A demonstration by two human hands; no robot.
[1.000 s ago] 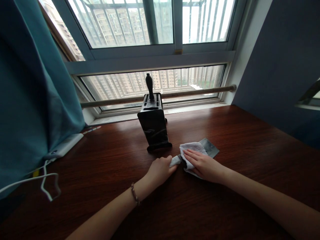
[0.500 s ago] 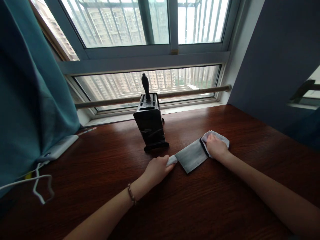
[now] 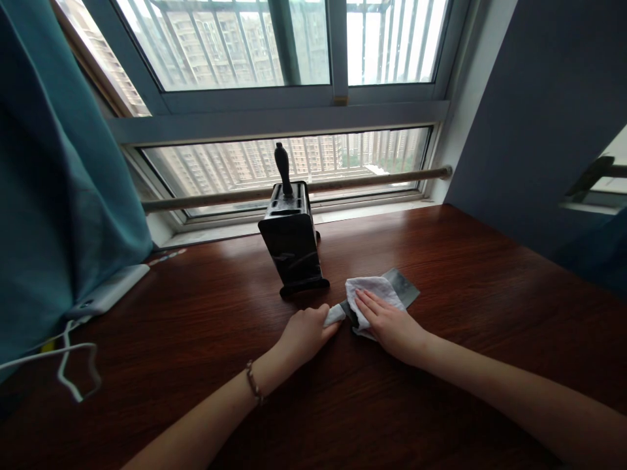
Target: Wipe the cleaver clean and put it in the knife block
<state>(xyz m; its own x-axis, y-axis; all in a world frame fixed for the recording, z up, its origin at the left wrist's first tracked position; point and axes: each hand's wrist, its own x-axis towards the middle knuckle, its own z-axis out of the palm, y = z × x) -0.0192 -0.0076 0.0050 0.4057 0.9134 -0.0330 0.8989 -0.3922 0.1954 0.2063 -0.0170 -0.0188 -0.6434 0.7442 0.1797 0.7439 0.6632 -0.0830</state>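
Note:
My left hand [image 3: 304,334] is closed round the pale handle of a cleaver [image 3: 402,288], just above the table. The broad grey blade points away to the right, and its far end shows bare. A white cloth [image 3: 376,286] lies over the part of the blade near the handle, and a bit of it hangs at the lower edge. My right hand [image 3: 392,325] holds the cloth against the blade with its fingers stretched over it; the thumb is hidden.
A black knife block [image 3: 290,245] with one dark-handled tool upright in it stands on the brown wooden table [image 3: 220,405], behind my left hand. On the left are a white power strip [image 3: 110,290], its cable [image 3: 66,372] and a blue curtain [image 3: 93,163]. A window rail [image 3: 372,179] runs behind.
My right hand has slid the cloth left along the blade, from the far end to near the handle, baring the blade's tip. My left hand keeps its hold on the handle.

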